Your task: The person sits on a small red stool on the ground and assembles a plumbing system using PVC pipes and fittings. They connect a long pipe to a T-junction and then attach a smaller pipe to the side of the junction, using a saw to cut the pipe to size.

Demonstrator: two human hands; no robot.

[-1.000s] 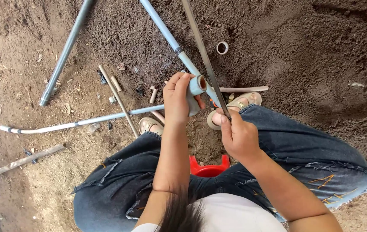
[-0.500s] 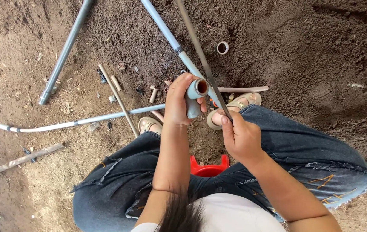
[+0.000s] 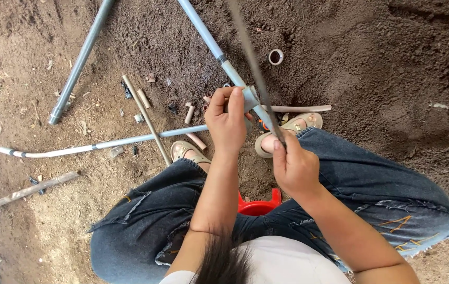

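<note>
Since the earlier frames, the left hand [image 3: 228,122] has turned the grey fitting [image 3: 249,98] so its open mouth no longer faces up, and the thin blade [image 3: 250,63] in the right hand [image 3: 294,167] has swung more upright, which suggests the work on the fitting's end goes on. Both hands are closed, the left clamped on the fitting above the feet, the right gripped on the blade's lower end just beside it. Below lies bare dirt ground [image 3: 382,68] with long grey pipes [image 3: 79,60], a red stool [image 3: 258,205] under the person, short pipe offcuts [image 3: 189,113] and a small ring [image 3: 275,56].
</note>
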